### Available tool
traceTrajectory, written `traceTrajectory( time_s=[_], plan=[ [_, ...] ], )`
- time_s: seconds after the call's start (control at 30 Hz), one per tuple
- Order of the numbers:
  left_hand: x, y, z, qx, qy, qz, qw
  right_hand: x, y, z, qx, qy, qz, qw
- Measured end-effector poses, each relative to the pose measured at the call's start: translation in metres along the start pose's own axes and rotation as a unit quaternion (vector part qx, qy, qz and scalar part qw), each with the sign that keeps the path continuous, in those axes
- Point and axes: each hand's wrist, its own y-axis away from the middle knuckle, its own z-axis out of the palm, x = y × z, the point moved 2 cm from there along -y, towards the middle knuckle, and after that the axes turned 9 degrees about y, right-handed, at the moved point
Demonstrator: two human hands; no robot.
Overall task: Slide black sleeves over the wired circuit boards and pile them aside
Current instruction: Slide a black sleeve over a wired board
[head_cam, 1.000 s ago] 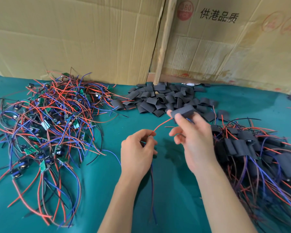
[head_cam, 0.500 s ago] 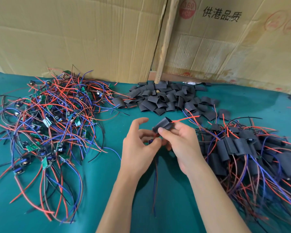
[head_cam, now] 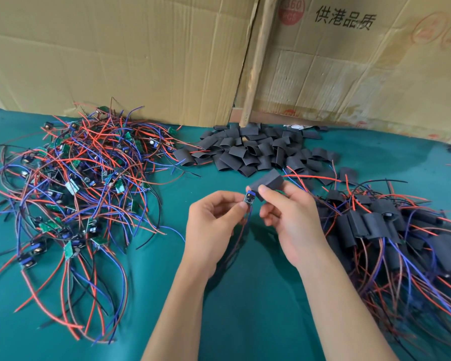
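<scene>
Since half a second ago the hands have drawn slightly apart, and the end of the circuit board [head_cam: 249,198] now shows outside the black sleeve [head_cam: 267,183], which covers the rest of it. The left hand [head_cam: 214,225] pinches the exposed board end between thumb and forefinger, wires hanging below, while the right hand [head_cam: 292,217] grips the sleeve, both held above the green table [head_cam: 245,308]. Bare wired boards [head_cam: 71,183] lie heaped at left, loose sleeves [head_cam: 250,152] at the back, sleeved boards [head_cam: 391,230] piled at right
</scene>
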Motion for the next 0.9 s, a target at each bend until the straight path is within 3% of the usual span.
traceTrajectory(
  time_s=[0.6, 0.73, 0.9],
  plan=[
    [0.001, -0.002, 0.000, 0.044, 0.055, -0.045, 0.996, -0.002, 0.007, 0.002, -0.149, -0.004, 0.023, 0.989],
    [0.000, -0.002, -0.001, 0.060, 0.058, -0.039, 0.996, 0.001, 0.008, 0.008, -0.135, 0.064, 0.014, 0.989],
    [0.001, 0.000, 0.002, 0.050, 0.015, -0.015, 0.999, 0.004, 0.006, 0.009, -0.112, -0.008, 0.054, 0.992]
  ],
)
